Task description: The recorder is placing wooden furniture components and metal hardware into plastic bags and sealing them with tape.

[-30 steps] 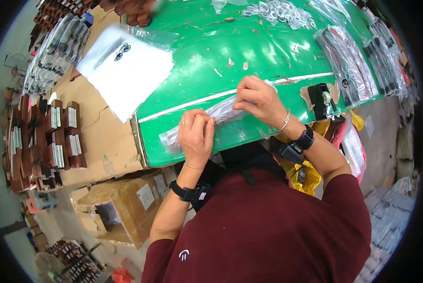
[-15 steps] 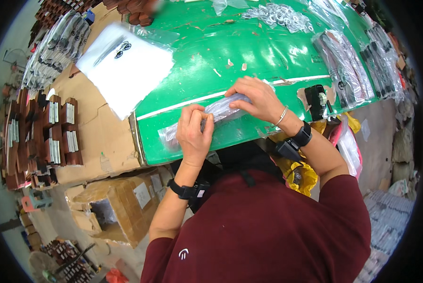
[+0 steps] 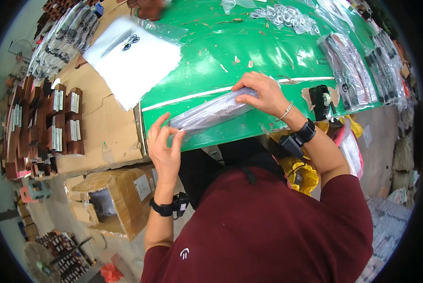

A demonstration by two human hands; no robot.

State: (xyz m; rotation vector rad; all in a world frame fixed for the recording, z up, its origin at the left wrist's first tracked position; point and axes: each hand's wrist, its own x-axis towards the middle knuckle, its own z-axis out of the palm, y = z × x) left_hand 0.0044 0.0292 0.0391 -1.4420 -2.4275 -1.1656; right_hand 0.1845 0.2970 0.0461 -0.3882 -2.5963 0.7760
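A long, narrow plastic-wrapped package (image 3: 213, 113) lies slanted along the near edge of the green table. Its clear wrap is wrinkled and shiny, with something greyish inside that I cannot make out. My right hand (image 3: 263, 96) is closed over its right end, thumb on the near side and fingers on top. At the left end, my left hand (image 3: 163, 148) pinches the edge of the wrap between thumb and fingertips, one finger raised away. Right of the package, a black tape dispenser (image 3: 320, 101) stands at the table edge.
White printed plastic bags (image 3: 131, 61) are stacked at the left. Brown wooden pieces with metal strips (image 3: 55, 118) stand on cardboard farther left. Clear rings (image 3: 287, 18) lie at the back, wrapped packages (image 3: 348, 70) at the right. A carton (image 3: 121, 203) sits below the table.
My left hand has moved left and toward me, from the middle of the package to its left end. My right hand stays at the right end. More of the wrap shows between them.
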